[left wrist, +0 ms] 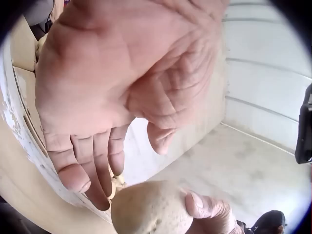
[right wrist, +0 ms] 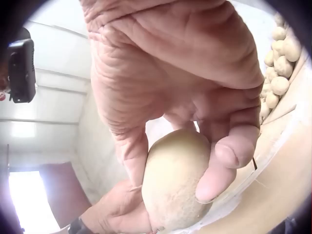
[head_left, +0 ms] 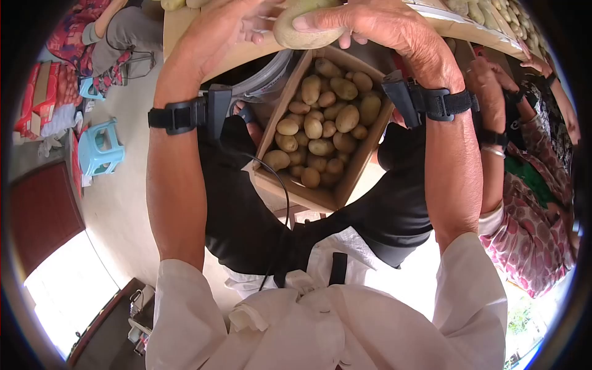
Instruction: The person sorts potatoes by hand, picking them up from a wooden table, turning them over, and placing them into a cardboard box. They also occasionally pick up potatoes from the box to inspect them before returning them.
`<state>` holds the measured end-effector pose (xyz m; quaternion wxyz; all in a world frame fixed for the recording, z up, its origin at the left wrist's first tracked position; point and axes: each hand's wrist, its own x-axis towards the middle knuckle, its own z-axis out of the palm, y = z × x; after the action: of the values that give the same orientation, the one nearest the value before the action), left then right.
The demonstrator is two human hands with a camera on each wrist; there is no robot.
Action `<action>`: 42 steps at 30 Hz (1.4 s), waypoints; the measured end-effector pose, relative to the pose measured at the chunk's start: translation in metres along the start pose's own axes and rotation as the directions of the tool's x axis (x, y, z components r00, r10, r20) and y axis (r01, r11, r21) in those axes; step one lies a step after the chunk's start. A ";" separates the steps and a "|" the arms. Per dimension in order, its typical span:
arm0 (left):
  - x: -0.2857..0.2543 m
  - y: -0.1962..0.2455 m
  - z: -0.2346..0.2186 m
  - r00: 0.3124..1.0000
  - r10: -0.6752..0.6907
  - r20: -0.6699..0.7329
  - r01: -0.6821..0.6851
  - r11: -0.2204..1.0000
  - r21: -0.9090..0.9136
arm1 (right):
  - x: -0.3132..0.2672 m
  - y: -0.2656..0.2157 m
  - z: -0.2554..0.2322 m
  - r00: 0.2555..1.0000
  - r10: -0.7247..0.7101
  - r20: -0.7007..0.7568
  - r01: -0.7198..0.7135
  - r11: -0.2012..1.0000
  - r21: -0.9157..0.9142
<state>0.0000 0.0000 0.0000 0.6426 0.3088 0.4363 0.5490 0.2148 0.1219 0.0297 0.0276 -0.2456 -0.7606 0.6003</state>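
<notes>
A large pale potato [head_left: 300, 38] is held up at the top of the head view, over the near edge of the tan board. My right hand [head_left: 385, 26] grips it, the thumb across its top and the fingers round its side, as the right wrist view shows. Beside the potato, my left hand [left wrist: 122, 68] has its palm exposed and its fingers loosely extended, with nothing in its grasp. Below, between my knees, stands a cardboard box [head_left: 295, 195] filled with many potatoes [head_left: 313, 128] of mixed sizes.
A grey bucket [head_left: 266, 77] stands left of the box, under the board [head_left: 216, 61]. More potatoes [right wrist: 280, 66] are heaped beyond the board's lip. Another person [head_left: 524, 253] works close on my right; someone else [head_left: 126, 40] sits far left near a blue stool [head_left: 102, 148].
</notes>
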 end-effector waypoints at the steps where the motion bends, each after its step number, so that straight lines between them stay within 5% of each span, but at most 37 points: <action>1: -0.005 0.009 0.019 0.986 -0.015 -0.168 0.039 0.989 0.141 | -0.005 -0.006 0.001 0.999 0.043 0.014 -0.043 0.999 -0.008; 2: -0.008 0.012 0.027 0.944 -0.007 -0.330 0.102 0.957 0.271 | -0.009 -0.010 0.001 0.996 0.086 0.026 -0.085 0.996 -0.017; 3: -0.022 0.002 0.016 0.935 -0.057 -0.351 0.151 0.957 0.248 | -0.014 -0.008 0.016 0.992 0.117 0.055 -0.118 0.993 0.015; 5: -0.008 -0.001 -0.008 0.944 0.061 -0.323 0.041 0.953 0.300 | -0.016 -0.010 0.008 0.972 0.049 0.229 -0.043 0.999 -0.032; 8: -0.003 -0.001 -0.021 0.944 0.124 -0.305 -0.046 0.967 0.250 | -0.009 0.009 0.031 0.968 0.062 0.243 -0.002 0.971 -0.240; 11: -0.009 0.006 -0.015 0.938 0.130 -0.321 -0.039 0.960 0.276 | -0.012 0.012 0.055 0.881 0.141 0.451 0.010 0.949 -0.316; 14: -0.013 0.015 -0.005 0.916 0.118 -0.384 0.007 0.951 0.309 | -0.009 0.025 0.078 0.866 0.240 0.439 -0.039 0.907 -0.420; 16: -0.013 0.014 -0.012 0.928 0.143 -0.343 -0.036 0.953 0.300 | 0.000 0.036 0.080 0.944 0.089 0.319 0.127 0.793 -0.596; 19: -0.013 0.017 -0.010 0.923 0.157 -0.350 -0.046 0.951 0.305 | 0.005 0.040 0.071 0.989 0.026 0.146 0.067 0.796 -0.601; 23: -0.021 0.018 -0.014 0.913 0.168 -0.372 -0.047 0.949 0.313 | 0.001 0.037 0.065 0.987 -0.118 0.112 0.161 0.799 -0.579; 25: -0.025 0.016 -0.021 0.933 0.169 -0.317 0.003 0.879 0.477 | -0.001 0.049 0.063 0.930 -0.324 0.174 0.364 0.746 -0.558; 28: -0.032 0.014 -0.019 0.881 0.224 -0.416 -0.020 0.897 0.441 | -0.007 0.030 0.063 0.975 -0.139 0.176 0.217 0.782 -0.585; 35: -0.036 0.014 -0.019 0.796 0.220 -0.565 -0.060 0.956 0.289 | -0.005 0.020 0.058 0.984 -0.171 0.055 0.171 0.794 -0.583; 42: -0.026 0.005 0.004 0.836 0.218 -0.504 -0.136 0.971 0.195 | 0.001 0.006 0.038 0.928 -0.122 -0.352 0.005 0.949 -0.315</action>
<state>0.0011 -0.0240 0.0124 0.4212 0.2352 0.6040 0.6344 0.2035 0.0894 0.0132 0.1501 -0.3296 -0.8340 0.4164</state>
